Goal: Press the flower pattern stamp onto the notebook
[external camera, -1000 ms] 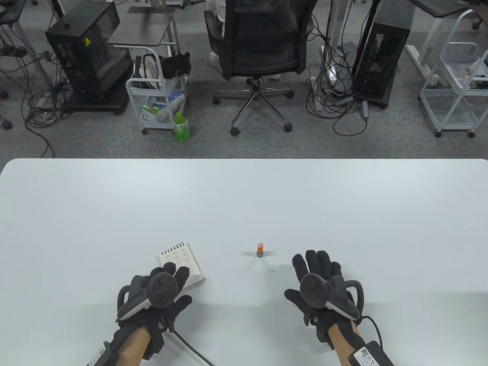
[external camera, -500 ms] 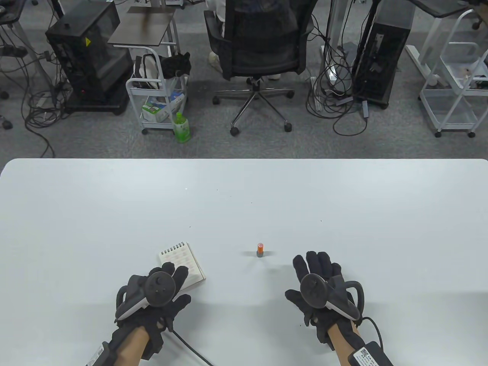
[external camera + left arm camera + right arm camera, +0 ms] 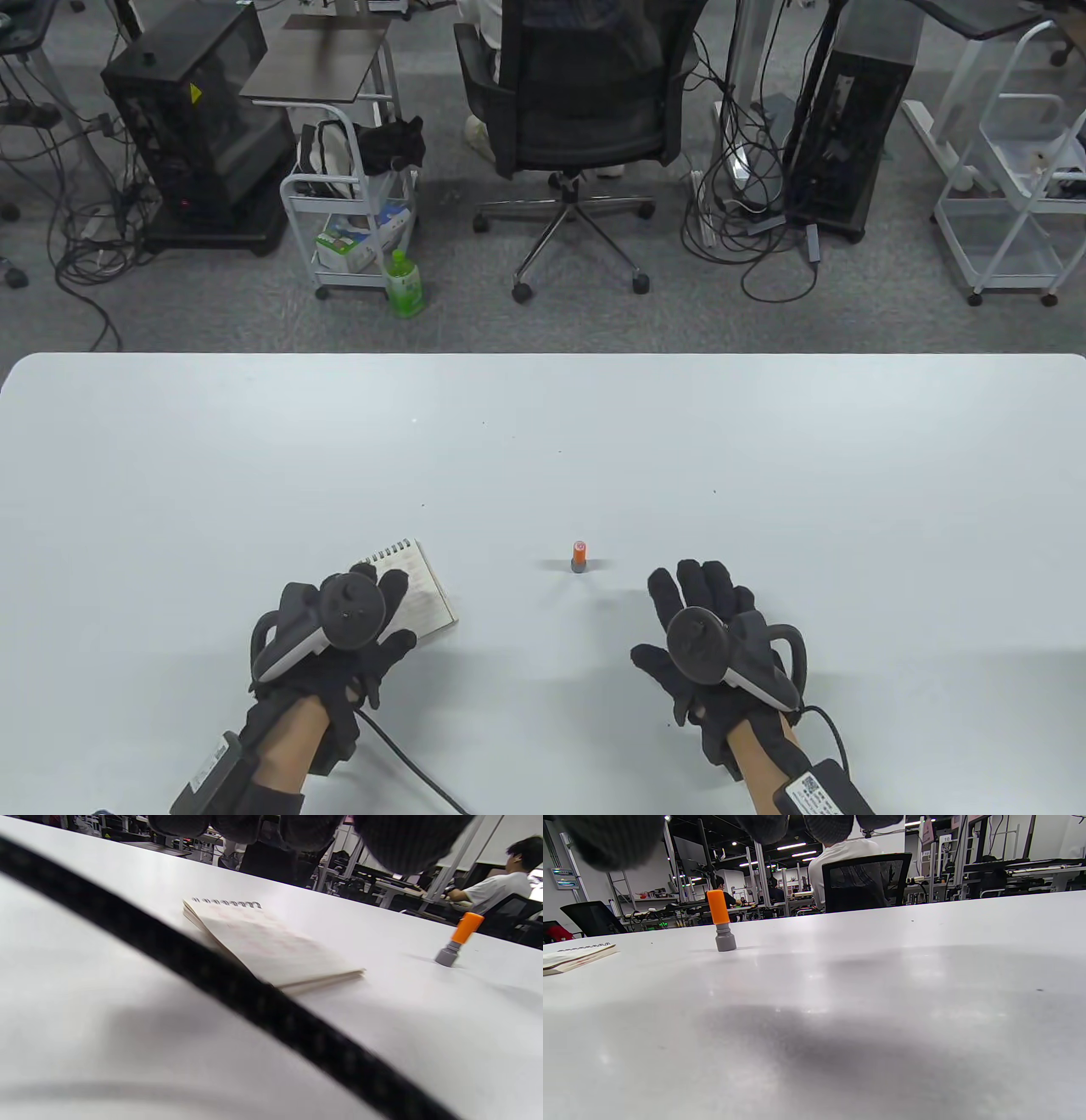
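Note:
A small spiral notebook (image 3: 422, 587) lies on the white table (image 3: 543, 441) near its front left; it also shows in the left wrist view (image 3: 271, 946), with faint red marks on its open page. The stamp (image 3: 579, 556), orange with a grey base, stands upright right of the notebook; it shows in the left wrist view (image 3: 460, 938) and the right wrist view (image 3: 721, 926). My left hand (image 3: 365, 607) hovers over the notebook's near left part, fingers spread, holding nothing. My right hand (image 3: 704, 598) is open and empty, to the right of the stamp and nearer than it.
A black cable (image 3: 237, 997) crosses the left wrist view. Beyond the table's far edge are an office chair (image 3: 581, 110), a white cart (image 3: 352, 221) with a green bottle (image 3: 404, 284), and computer towers with cables.
My left hand has moved forward and a little left over the notebook, covering more of it. My right hand, the stamp and the notebook stay put.

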Demonstrator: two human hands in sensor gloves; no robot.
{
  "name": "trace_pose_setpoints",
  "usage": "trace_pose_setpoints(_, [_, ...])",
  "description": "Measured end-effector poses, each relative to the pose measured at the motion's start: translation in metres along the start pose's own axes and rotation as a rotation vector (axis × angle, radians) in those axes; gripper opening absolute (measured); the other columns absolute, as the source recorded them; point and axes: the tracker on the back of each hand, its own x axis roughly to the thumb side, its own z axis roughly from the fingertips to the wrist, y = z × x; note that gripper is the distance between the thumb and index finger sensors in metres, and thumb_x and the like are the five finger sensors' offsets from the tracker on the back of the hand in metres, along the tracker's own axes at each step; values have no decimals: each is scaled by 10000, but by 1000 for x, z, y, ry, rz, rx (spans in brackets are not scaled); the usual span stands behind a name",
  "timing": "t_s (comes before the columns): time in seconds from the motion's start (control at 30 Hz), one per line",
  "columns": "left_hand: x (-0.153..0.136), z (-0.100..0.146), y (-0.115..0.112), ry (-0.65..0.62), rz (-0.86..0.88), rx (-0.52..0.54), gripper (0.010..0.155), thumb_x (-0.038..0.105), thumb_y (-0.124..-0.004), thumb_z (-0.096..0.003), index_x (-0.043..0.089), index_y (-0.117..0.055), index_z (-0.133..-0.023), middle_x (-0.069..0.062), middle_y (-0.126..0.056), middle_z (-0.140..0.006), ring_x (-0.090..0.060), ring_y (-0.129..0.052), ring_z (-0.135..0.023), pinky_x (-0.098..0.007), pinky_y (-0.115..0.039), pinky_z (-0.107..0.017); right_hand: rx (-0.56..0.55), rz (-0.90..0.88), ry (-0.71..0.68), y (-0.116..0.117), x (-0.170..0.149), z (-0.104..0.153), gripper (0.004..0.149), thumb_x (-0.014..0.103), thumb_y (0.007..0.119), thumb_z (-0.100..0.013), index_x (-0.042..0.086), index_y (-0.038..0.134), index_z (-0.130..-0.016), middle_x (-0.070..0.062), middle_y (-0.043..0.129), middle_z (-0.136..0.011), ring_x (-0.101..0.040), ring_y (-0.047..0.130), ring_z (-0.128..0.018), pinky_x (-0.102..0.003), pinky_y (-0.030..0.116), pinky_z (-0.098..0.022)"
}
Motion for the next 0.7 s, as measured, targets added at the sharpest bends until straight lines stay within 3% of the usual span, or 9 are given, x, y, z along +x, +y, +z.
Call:
trace_pose_setpoints(0.13, [-14, -22, 20, 98, -34, -18, 751, 508, -661, -446, 301, -327, -1085, -172, -331, -1132, -509, -356, -1031, -706, -319, -677, -2, -9, -4, 0, 0, -1, 841, 607, 704, -397, 273, 349, -1083, -174, 238, -1106, -476, 238, -1046, -663, 320, -714])
trace_pose_setpoints(0.3, [-30, -52, 31, 195, -64, -12, 700, 408, -679, -457, 309, -358, -1071, -162, -413, -1121, -497, -420, -1025, -704, -346, -675, -8, -39, 1, -1, -1, -2, 836, 604, 696, -399, 271, 346, -1082, -174, 238, -1106, -475, 236, -1046, -662, 324, -715])
trace_pose_setpoints(0.5, [-35, -84, 13, 230, -31, -89, 744, 409, -748, -432, 304, -368, -1063, -115, -483, -1112, -479, -523, -997, -676, -422, -659, -3, -31, -1, -1, -3, -4, 837, 601, 698, -400, 270, 343, -1082, -174, 240, -1105, -473, 236, -1047, -661, 327, -715])
trace_pose_setpoints(0.7, [-30, -95, -1, 207, -109, -144, 808, 423, -820, -394, 299, -375, -1058, -90, -577, -1081, -468, -622, -958, -651, -494, -639, 5, -32, -4, -1, -4, -4, 836, 598, 700, -401, 267, 345, -1082, -174, 242, -1105, -473, 237, -1046, -661, 330, -714])
